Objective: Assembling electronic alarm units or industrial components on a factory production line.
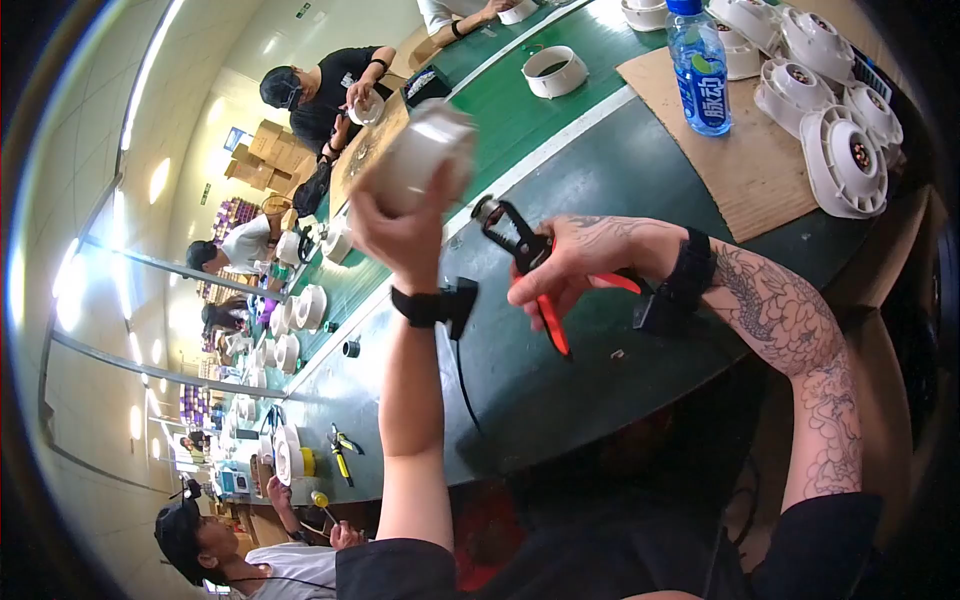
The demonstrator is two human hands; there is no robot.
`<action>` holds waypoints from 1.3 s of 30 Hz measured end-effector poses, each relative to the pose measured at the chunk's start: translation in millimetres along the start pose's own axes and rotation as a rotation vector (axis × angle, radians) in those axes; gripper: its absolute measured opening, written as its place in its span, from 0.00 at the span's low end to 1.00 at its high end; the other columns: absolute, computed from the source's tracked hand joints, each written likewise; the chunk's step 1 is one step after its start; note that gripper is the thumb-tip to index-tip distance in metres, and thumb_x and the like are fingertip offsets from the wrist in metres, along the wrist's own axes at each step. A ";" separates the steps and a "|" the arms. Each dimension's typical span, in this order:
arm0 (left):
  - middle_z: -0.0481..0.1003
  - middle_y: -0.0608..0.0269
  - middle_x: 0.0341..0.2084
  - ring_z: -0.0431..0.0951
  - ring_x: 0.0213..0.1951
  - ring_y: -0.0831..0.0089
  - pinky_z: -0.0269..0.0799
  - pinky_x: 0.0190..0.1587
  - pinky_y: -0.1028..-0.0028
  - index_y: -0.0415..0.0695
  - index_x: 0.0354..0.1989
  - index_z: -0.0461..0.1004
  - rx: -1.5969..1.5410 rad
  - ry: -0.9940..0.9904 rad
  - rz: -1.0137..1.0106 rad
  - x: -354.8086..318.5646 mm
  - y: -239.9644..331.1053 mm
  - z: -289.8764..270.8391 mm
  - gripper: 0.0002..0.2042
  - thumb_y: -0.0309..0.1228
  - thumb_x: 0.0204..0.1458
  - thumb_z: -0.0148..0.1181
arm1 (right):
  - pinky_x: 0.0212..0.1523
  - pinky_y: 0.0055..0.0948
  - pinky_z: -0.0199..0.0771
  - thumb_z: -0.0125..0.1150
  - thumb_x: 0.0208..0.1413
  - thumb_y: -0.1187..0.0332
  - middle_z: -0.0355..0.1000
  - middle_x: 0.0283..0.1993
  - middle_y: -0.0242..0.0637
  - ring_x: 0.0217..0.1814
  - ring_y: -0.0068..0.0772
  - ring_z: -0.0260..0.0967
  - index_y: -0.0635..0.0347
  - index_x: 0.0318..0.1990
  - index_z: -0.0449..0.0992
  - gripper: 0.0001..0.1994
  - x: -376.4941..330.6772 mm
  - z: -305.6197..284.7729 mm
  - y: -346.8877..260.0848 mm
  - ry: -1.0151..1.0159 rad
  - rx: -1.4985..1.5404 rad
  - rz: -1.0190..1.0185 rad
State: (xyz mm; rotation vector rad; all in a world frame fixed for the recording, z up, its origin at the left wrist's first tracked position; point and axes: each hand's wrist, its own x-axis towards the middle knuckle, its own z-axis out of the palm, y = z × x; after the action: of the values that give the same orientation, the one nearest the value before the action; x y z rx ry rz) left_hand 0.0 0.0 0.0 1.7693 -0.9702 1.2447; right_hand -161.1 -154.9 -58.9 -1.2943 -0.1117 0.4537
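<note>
1. Long and dark green, the worktop [560,390] runs off into a bright hall, with a pale stripe along it and other people seated at work down its left side and far end.
2. Brown cardboard sheet [740,165] lies on the worktop ahead and to the right.
3. White round housings [845,160] stand in a cluster on and beside that cardboard, well apart from both hands.
4. Blue water bottle [698,65] stands upright on the cardboard's near-left part.
5. White ring-shaped part [553,72] sits alone on the green farther back.
6. Left hand [405,235] is raised off the worktop, its grip clenched around a white cylindrical part [420,155], blurred.
7. Right hand [570,265] grasps red-handled pliers [525,265], whose black nose points up-left toward the white part, just short of it.
</note>
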 end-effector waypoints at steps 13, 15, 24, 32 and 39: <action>0.76 0.43 0.50 0.76 0.54 0.51 0.70 0.57 0.54 0.39 0.54 0.75 -0.092 -0.243 -1.096 -89.1 -222.8 5.2 0.30 0.56 0.61 0.51 | 0.43 0.38 0.84 0.75 0.50 0.68 0.76 0.34 0.41 0.37 0.37 0.80 0.65 0.40 0.73 0.17 24.7 -3.2 25.0 -0.046 0.133 0.103; 0.76 0.40 0.50 0.68 0.62 0.48 0.61 0.64 0.55 0.44 0.54 0.76 0.376 -0.450 -1.062 -98.8 -219.1 7.5 0.31 0.59 0.61 0.45 | 0.43 0.38 0.84 0.75 0.51 0.69 0.76 0.34 0.41 0.38 0.38 0.80 0.65 0.41 0.73 0.16 23.5 -5.4 26.1 -0.048 0.152 0.119; 0.74 0.59 0.52 0.74 0.55 0.71 0.74 0.51 0.67 0.42 0.65 0.64 -1.467 -1.090 -1.048 -99.5 -49.7 -17.4 0.26 0.44 0.64 0.55 | 0.43 0.33 0.84 0.75 0.51 0.65 0.77 0.37 0.41 0.40 0.36 0.81 0.66 0.44 0.73 0.19 12.8 -0.9 19.2 -0.102 0.121 0.100; 0.80 0.60 0.40 0.77 0.33 0.80 0.74 0.37 0.80 0.38 0.56 0.72 -1.049 -0.879 -1.157 -71.1 -93.5 32.1 0.18 0.32 0.60 0.63 | 0.52 0.41 0.81 0.67 0.56 0.70 0.78 0.42 0.45 0.47 0.44 0.79 0.66 0.48 0.73 0.15 15.1 -17.7 27.1 -0.105 0.317 0.144; 0.83 0.56 0.40 0.81 0.39 0.72 0.75 0.45 0.73 0.35 0.49 0.79 -0.093 -0.479 -1.021 -106.8 -263.0 38.8 0.27 0.41 0.44 0.75 | 0.58 0.47 0.77 0.65 0.56 0.71 0.75 0.48 0.46 0.52 0.51 0.77 0.68 0.51 0.72 0.17 30.8 -20.8 34.8 -0.188 0.399 0.178</action>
State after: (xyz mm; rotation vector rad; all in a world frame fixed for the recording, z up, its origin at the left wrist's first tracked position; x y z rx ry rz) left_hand 223.7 95.5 -151.5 2.0850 -0.2235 0.1329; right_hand -135.4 -154.9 -102.9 -0.8706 -0.0594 0.7120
